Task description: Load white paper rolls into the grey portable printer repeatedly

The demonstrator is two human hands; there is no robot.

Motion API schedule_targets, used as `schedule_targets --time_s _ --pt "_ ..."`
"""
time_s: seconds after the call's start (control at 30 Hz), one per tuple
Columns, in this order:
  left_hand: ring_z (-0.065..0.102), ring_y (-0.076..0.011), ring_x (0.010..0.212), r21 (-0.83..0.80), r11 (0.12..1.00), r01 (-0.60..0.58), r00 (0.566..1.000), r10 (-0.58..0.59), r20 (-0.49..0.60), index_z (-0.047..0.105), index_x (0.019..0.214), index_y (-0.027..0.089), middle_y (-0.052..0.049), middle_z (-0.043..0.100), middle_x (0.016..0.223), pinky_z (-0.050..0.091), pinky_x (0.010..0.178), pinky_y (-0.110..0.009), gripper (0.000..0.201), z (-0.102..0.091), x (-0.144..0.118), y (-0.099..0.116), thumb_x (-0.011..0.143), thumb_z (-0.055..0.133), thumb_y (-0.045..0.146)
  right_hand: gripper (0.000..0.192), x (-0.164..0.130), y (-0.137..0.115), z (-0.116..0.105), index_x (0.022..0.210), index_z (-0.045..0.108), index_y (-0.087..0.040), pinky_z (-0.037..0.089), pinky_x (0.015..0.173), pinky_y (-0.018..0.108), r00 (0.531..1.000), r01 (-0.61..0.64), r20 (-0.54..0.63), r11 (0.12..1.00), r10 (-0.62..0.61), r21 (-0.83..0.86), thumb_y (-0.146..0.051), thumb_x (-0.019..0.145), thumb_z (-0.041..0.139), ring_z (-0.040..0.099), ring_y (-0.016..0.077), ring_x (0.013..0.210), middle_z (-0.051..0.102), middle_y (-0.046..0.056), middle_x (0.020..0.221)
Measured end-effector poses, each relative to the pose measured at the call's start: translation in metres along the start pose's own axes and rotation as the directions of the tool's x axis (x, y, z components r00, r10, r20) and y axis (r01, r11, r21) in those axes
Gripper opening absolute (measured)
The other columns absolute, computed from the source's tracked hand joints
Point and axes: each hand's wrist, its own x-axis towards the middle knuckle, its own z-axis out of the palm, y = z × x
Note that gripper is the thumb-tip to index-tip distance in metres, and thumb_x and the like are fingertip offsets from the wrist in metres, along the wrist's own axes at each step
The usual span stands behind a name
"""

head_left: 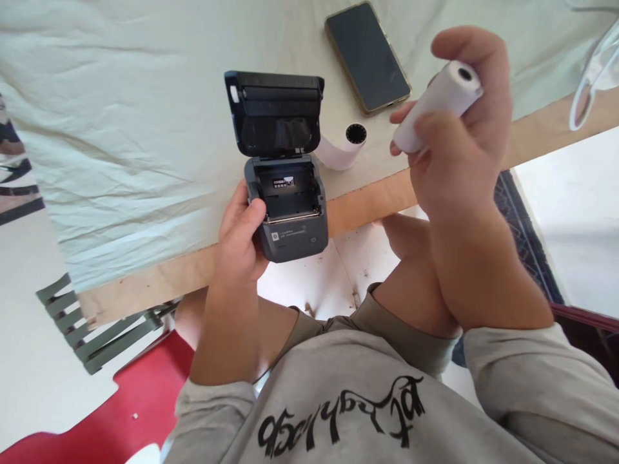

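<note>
My left hand (pixel 242 235) grips the left side of a small dark grey printer (pixel 290 225) at the table's near edge. Its lid (pixel 275 109) stands open and the paper bay (pixel 287 190) looks empty. My right hand (pixel 459 142) is raised to the right of the printer and holds a white paper roll (pixel 435 103) between thumb and fingers, tilted with its hollow core end up and to the right. A second white paper roll (pixel 344 147) lies on the cloth just right of the open lid.
A dark phone (pixel 366 57) lies face up behind the rolls. A pale green cloth (pixel 120 129) covers the wooden table (pixel 159 280). Clear plastic glasses (pixel 592 80) sit at the far right. A red seat (pixel 145 393) and my knees are below the table edge.
</note>
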Motion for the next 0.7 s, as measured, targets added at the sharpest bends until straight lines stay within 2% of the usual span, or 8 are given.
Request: schedule_targets --time_s 0.07,0.17,0.27,0.37,0.43,0.57,0.63,0.7 --pt "0.072 -0.0256 0.103 0.029 0.999 0.016 1.0 -0.016 0.001 0.072 0.11 0.021 -0.004 0.076 0.102 0.059 0.091 -0.04 0.028 0.0 -0.001 0.001 0.094 0.057 0.038 0.057 -0.013 -0.02 0.014 0.132 0.049 -0.034 0.057 0.079 0.036 0.957 0.272 0.122 0.959 -0.261 -0.083 -0.017 0.078 0.051 0.064 0.0201 0.103 0.047 0.0 0.144" --pt "0.068 -0.0274 0.115 0.054 0.998 0.023 1.0 -0.023 -0.008 0.071 0.113 0.021 -0.006 0.076 0.108 0.058 0.094 -0.04 0.029 0.001 -0.001 0.002 0.094 0.059 0.038 0.059 -0.024 -0.039 0.035 0.135 0.046 -0.038 0.058 0.086 0.033 0.852 0.467 0.337 0.872 -0.4 -0.147 -0.009 0.084 0.051 0.062 0.0197 0.11 0.058 -0.001 0.132" --pt "0.066 -0.0278 0.121 0.065 0.998 0.017 0.999 -0.014 -0.036 0.072 0.109 0.022 -0.006 0.075 0.11 0.058 0.096 -0.039 0.028 0.001 -0.001 0.002 0.091 0.063 0.041 0.058 -0.026 -0.044 0.051 0.132 0.046 -0.031 0.056 0.083 0.03 0.809 0.541 0.42 0.801 -0.411 -0.258 -0.001 0.082 0.046 0.066 0.0164 0.102 0.068 -0.002 0.114" --pt "0.065 -0.0281 0.124 0.053 0.998 0.041 0.997 -0.037 -0.064 0.071 0.108 0.023 -0.006 0.075 0.111 0.058 0.096 -0.038 0.029 0.0 -0.002 0.001 0.087 0.069 0.042 0.042 -0.024 -0.038 0.059 0.116 0.053 -0.027 0.052 0.077 0.036 0.815 0.561 0.414 0.73 -0.404 -0.391 -0.005 0.08 0.048 0.069 0.0196 0.091 0.073 -0.001 0.103" --pt "0.063 -0.0281 0.127 0.035 0.998 0.054 0.997 -0.052 -0.057 0.069 0.111 0.023 -0.006 0.074 0.114 0.058 0.097 -0.037 0.033 0.0 -0.002 0.001 0.085 0.071 0.043 0.029 -0.022 -0.032 0.062 0.103 0.056 -0.027 0.049 0.076 0.039 0.821 0.552 0.429 0.716 -0.378 -0.427 -0.009 0.081 0.05 0.07 0.0212 0.089 0.074 -0.001 0.101" --pt "0.062 -0.0289 0.128 0.014 0.996 0.083 0.996 -0.082 -0.027 0.066 0.115 0.023 -0.007 0.072 0.119 0.058 0.095 -0.036 0.038 0.0 -0.002 0.001 0.084 0.072 0.044 0.013 -0.022 -0.026 0.064 0.085 0.057 -0.026 0.049 0.079 0.04 0.819 0.538 0.449 0.749 -0.357 -0.386 -0.016 0.089 0.049 0.07 0.0211 0.094 0.076 0.0 0.104" --pt "0.061 -0.0297 0.129 0.001 0.997 0.073 0.997 -0.073 -0.025 0.066 0.115 0.023 -0.007 0.071 0.119 0.059 0.094 -0.037 0.039 0.001 -0.002 0.002 0.084 0.071 0.046 0.015 -0.024 -0.028 0.063 0.08 0.057 -0.026 0.049 0.078 0.04 0.804 0.57 0.421 0.745 -0.419 -0.347 -0.019 0.091 0.05 0.069 0.021 0.093 0.076 0.0 0.097" --pt "0.06 -0.0303 0.13 -0.013 0.998 0.06 0.998 -0.061 -0.018 0.067 0.113 0.023 -0.007 0.071 0.118 0.058 0.094 -0.038 0.041 0.0 -0.001 0.002 0.085 0.068 0.052 0.014 -0.027 -0.032 0.061 0.077 0.056 -0.027 0.049 0.075 0.04 0.766 0.628 0.402 0.716 -0.502 -0.305 -0.02 0.089 0.054 0.068 0.0201 0.085 0.075 -0.002 0.089"
